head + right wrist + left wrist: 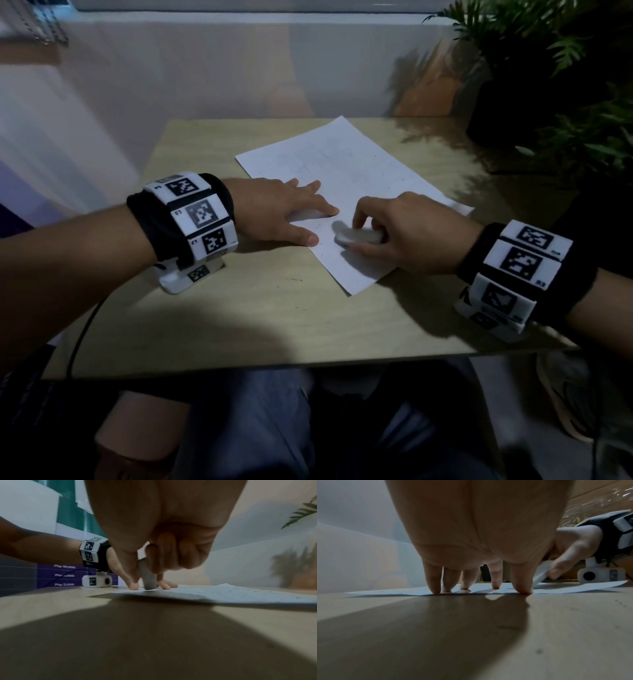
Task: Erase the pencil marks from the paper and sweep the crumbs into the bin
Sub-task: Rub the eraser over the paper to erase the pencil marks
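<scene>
A white sheet of paper [346, 171] with faint pencil marks lies skewed on the wooden table [274, 308]. My left hand [287, 212] presses flat on the paper's left edge, fingers straight and spread [435, 586]. My right hand [387, 229] pinches a white eraser [356, 236] between thumb and curled fingers, its blurred tip touching the paper near my left index finger. In the right wrist view the eraser [148, 578] stands tilted with its end on the paper [223, 593]. The left wrist view shows the eraser [541, 573] at the right. Small dark crumbs dot the paper. No bin is visible.
A potted plant [555, 85] stands at the table's far right corner. A pale wall [205, 68] runs behind the table. My legs in jeans [257, 428] are below the near edge. A black cable [82, 335] hangs from my left wrist.
</scene>
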`<state>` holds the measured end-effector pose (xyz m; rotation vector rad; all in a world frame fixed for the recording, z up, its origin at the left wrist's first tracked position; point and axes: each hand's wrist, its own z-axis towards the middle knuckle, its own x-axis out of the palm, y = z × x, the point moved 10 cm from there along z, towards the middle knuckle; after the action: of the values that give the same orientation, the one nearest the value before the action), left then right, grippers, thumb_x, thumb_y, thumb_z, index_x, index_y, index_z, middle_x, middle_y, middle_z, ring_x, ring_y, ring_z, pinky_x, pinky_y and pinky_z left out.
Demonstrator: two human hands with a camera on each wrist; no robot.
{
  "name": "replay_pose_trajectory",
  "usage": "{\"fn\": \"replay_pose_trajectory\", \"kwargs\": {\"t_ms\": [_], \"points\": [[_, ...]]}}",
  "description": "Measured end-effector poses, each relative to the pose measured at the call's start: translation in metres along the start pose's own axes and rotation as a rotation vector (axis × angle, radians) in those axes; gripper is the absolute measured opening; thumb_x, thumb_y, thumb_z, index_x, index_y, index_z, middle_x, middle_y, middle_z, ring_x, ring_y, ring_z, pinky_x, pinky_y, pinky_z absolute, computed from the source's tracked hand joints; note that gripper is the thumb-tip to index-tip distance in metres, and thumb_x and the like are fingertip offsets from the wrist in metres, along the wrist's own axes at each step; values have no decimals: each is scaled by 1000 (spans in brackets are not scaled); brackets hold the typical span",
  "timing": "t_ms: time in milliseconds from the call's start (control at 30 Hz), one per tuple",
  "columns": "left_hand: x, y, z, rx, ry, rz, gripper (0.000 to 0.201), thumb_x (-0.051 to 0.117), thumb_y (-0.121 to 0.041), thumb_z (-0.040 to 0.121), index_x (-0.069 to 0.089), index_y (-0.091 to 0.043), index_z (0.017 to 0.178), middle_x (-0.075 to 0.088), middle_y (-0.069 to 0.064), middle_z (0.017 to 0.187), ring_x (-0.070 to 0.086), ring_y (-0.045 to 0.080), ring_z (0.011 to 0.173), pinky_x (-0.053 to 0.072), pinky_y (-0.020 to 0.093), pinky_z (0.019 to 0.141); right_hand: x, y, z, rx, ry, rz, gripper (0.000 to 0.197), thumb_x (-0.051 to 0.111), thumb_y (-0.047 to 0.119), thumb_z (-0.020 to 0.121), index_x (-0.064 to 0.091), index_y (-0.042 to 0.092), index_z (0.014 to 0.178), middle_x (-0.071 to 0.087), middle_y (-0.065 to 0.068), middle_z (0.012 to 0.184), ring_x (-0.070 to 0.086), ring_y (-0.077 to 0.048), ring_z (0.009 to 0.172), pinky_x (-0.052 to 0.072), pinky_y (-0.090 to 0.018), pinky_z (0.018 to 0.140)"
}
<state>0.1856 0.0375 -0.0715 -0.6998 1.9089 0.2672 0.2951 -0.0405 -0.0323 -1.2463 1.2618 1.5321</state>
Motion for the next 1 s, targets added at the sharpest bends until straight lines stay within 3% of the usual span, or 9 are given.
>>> {"fn": "replay_pose_trajectory", "kwargs": {"t_ms": [67,200,333,500,633,767,833,933,1000], "points": [[-1,-1,0,-11,-3,16,68,47,-65,95,16,-54,155,-7,-7,170,3,22,157,15,42,125,5,7,-1,-24,61,44,48,47,69,79,53,30,106,63,8,78,55,-14,71,45,-33,67],[-2,1,0,-24,-8,12,69,47,-65,95,15,-54,155,-6,-6,170,4,24,157,15,41,124,0,3,-1,9,38,52,36,55,66,87,56,32,100,62,10,74,55,-11,70,48,-35,68],[-1,2,0,-17,-7,7,68,47,-65,95,15,-55,154,-6,-6,170,3,24,157,14,41,125,13,19,-8,-65,170,139,28,61,58,89,58,32,100,60,13,74,55,-3,69,47,-32,66],[-2,1,1,-17,-9,20,68,47,-64,96,15,-53,155,-5,-5,170,4,25,157,14,40,123,-3,1,-2,17,1,24,36,54,66,89,57,31,94,62,11,75,58,-13,72,50,-35,68],[-1,2,1,-16,-6,12,68,48,-63,96,16,-54,155,-5,-5,170,4,25,157,14,42,125,10,16,-5,-66,149,141,35,55,62,88,61,29,99,59,14,73,56,-5,70,47,-31,67],[-2,2,0,-19,-4,7,68,48,-64,95,17,-53,155,-6,-7,170,3,24,157,15,43,125,-10,0,3,22,-27,-15,42,51,68,86,62,29,96,55,15,70,54,-15,72,43,-33,66],[-2,1,0,-19,-8,7,68,48,-64,95,17,-54,154,-6,-7,170,4,23,157,15,42,125,-5,11,-1,-50,12,31,34,57,61,89,63,28,96,58,13,70,55,-10,68,46,-32,66],[-2,1,-1,-19,-4,0,67,49,-62,96,18,-54,154,-6,-7,170,3,23,157,15,41,125,7,22,-7,-113,167,185,22,64,51,90,66,31,99,61,14,72,56,-2,69,43,-21,64],[-2,1,-2,-19,-7,-7,67,49,-62,96,18,-54,154,-6,-8,170,4,22,157,16,41,125,2,10,-1,-61,122,174,26,61,53,89,68,31,102,63,13,76,57,-4,72,44,-23,68]]}}
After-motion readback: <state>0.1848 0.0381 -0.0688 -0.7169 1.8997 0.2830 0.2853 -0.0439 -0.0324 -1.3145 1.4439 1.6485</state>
